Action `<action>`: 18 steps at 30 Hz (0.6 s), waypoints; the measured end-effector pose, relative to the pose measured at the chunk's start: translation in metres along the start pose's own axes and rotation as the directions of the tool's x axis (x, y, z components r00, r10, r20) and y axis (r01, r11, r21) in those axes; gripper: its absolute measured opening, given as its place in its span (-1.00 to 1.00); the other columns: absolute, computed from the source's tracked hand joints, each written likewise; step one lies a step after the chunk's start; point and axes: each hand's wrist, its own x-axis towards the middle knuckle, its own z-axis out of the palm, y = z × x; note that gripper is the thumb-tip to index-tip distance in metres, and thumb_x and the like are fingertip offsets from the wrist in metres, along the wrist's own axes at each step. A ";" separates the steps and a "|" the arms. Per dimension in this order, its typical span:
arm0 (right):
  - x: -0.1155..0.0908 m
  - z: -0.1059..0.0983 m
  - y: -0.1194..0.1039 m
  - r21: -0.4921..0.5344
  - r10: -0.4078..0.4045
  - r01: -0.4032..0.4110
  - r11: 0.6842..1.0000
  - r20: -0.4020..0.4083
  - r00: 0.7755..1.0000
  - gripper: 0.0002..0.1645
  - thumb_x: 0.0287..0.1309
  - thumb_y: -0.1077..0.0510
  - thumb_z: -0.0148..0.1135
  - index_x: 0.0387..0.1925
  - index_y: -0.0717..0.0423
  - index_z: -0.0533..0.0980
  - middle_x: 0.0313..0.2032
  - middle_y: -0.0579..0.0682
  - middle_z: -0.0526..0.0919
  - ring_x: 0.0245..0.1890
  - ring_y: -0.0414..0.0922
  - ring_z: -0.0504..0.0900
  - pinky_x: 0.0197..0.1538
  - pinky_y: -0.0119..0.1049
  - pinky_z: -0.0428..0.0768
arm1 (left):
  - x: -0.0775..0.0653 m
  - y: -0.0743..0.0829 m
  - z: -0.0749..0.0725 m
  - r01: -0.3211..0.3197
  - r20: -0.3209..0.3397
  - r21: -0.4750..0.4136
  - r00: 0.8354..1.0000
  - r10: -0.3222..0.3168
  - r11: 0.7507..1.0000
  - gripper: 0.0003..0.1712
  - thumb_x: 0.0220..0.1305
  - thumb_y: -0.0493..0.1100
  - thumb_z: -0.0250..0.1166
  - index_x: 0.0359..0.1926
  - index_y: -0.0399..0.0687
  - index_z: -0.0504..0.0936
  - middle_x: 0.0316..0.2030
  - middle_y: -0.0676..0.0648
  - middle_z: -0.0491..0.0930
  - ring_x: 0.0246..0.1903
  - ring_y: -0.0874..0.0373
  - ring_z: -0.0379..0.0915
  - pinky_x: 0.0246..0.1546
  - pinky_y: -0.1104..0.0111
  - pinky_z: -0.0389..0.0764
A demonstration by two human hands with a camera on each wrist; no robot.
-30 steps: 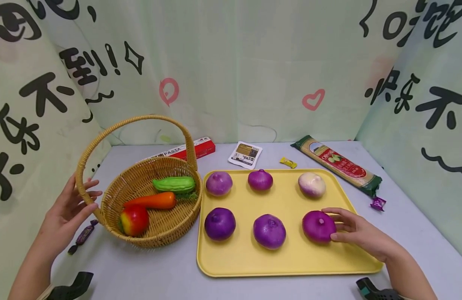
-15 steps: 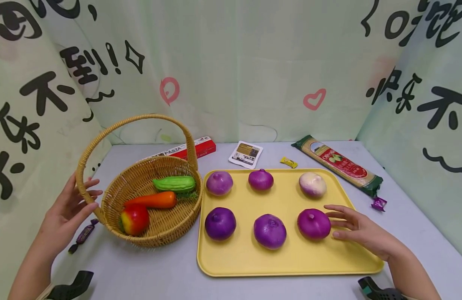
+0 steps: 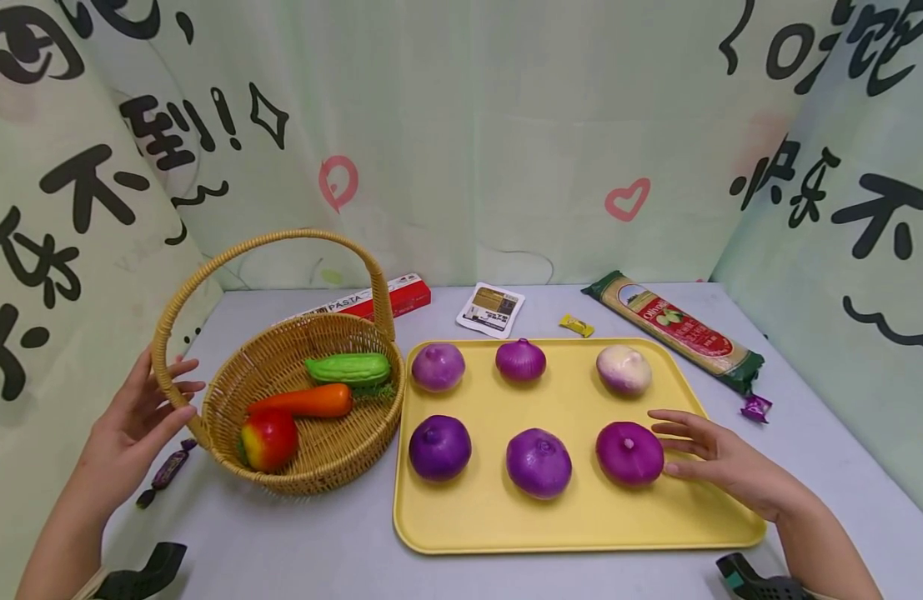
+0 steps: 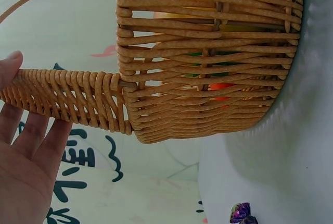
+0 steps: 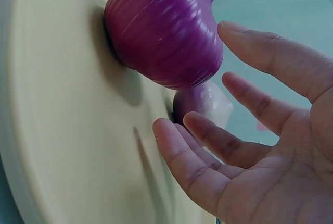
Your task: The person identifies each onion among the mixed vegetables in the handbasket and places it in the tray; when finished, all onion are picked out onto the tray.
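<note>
My left hand (image 3: 134,425) holds the near-left side of the wicker basket's handle (image 3: 178,333); in the left wrist view the thumb and fingers (image 4: 49,146) lie on opposite sides of it. Inside the basket (image 3: 232,367) are a green bumpy gourd (image 3: 347,367), a carrot (image 3: 303,402) and a red-yellow fruit (image 3: 269,439). My right hand (image 3: 712,458) is spread just right of a purple onion (image 3: 629,452) at the tray's front right. In the right wrist view its thumb tip (image 5: 231,27) is very close to the onion; contact cannot be told. Nothing is between the fingers.
The yellow tray (image 3: 476,525) bears several more onions, one of them whitish (image 3: 624,370). Behind it lie a pasta box (image 3: 408,295), a white packet (image 3: 490,309), a yellow candy (image 3: 576,325) and a green-ended pasta bag (image 3: 674,329). Wrapped candies (image 3: 756,407) lie at the sides.
My right fingers have come off the purple onion and moved slightly right. The onion has tilted a little and shifted slightly left. The left hand and basket have stayed put.
</note>
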 end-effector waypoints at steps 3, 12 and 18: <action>0.000 0.000 0.000 -0.007 0.006 -0.006 1.000 -0.011 1.000 -0.14 0.17 0.07 0.22 0.39 0.21 0.05 0.31 0.36 0.22 0.01 -0.56 0.46 -0.03 -0.47 0.57 | 0.000 0.000 0.000 0.001 -0.001 0.003 1.000 -0.001 1.000 0.03 0.18 -0.49 0.17 0.49 0.21 -0.16 0.14 0.48 0.32 0.00 0.66 0.38 -0.13 0.84 0.39; 0.000 -0.006 -0.001 -0.095 0.007 -0.012 0.995 -0.045 0.999 -0.18 0.22 0.05 0.16 0.40 0.19 0.05 0.34 0.33 0.18 0.24 0.08 0.40 -0.05 -0.51 0.56 | -0.002 0.004 0.000 0.001 -0.006 0.015 1.000 -0.001 1.000 0.03 0.18 -0.50 0.17 0.49 0.19 -0.15 0.15 0.48 0.32 0.00 0.66 0.36 -0.13 0.84 0.39; -0.003 -0.014 -0.002 -0.060 -0.005 0.001 0.998 -0.060 0.998 -0.30 0.35 0.02 -0.01 0.38 0.24 0.08 0.34 0.34 0.15 -0.03 -0.73 0.36 -0.05 -0.48 0.60 | -0.001 0.006 0.000 -0.034 -0.051 0.050 0.998 0.037 0.998 -0.07 0.23 -0.48 0.12 0.48 0.13 -0.07 0.29 0.34 0.28 0.08 0.66 0.30 -0.10 0.87 0.33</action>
